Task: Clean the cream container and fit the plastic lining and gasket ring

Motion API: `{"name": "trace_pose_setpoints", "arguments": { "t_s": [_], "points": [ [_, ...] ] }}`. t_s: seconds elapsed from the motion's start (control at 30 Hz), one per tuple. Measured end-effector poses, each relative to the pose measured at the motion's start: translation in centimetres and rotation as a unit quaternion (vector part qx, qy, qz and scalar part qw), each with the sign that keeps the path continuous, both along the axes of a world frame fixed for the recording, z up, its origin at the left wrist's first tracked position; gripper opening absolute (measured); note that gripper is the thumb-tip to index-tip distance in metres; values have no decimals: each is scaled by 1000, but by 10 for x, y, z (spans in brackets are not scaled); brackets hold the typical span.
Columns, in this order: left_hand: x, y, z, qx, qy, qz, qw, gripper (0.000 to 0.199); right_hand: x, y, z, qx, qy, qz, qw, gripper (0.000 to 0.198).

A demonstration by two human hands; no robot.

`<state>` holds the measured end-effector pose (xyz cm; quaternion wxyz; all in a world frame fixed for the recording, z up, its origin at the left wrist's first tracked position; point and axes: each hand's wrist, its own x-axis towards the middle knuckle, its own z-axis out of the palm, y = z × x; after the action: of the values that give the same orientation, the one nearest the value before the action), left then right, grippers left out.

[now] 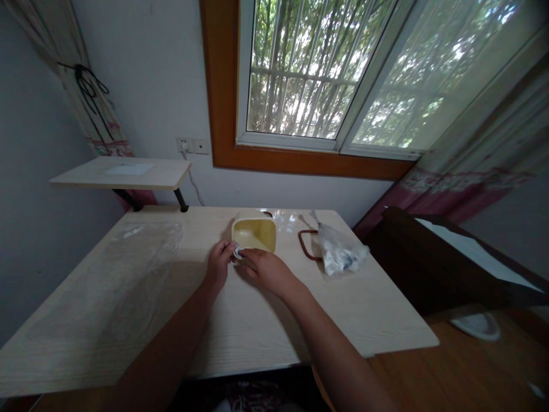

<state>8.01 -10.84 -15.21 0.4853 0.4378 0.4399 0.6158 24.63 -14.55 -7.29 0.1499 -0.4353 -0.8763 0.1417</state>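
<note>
Container, pale yellow and open-topped, on the far middle of the worktop, mouth turned upward, longer side apparently running left to right. At its near left corner, a small whitish piece, between left hand and right hand. Pinched narrowly by thumb and fingers of the left hand; met from the other side by bent, close-set fingers of the right, hard to tell whether gripping or only touching. Too small and too covered to tell the piece's long axis or pointing direction; impossible to tell, too, whether touching the container. To the right, well apart, a clear bag of white contents, just beside a brown angular loop. On the left, a transparent plastic sheet, spread flat.
</note>
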Motion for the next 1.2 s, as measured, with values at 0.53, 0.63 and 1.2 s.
{"name": "trace_pose_setpoints", "arguments": {
  "t_s": [0.53, 0.63, 1.2],
  "points": [
    [3, 3, -2, -6, -126, -45, 991, 40, 1, 14, -23, 166, -24, -31, 985, 27],
    [5, 3, -2, -15, -134, -53, 989, 41, 1, 14, -23, 182, -30, -49, 982, 26],
    [10, 1, 0, -51, -109, -102, 987, 42, 4, 15, -39, 287, -10, -131, 949, 14]
  ]
}}
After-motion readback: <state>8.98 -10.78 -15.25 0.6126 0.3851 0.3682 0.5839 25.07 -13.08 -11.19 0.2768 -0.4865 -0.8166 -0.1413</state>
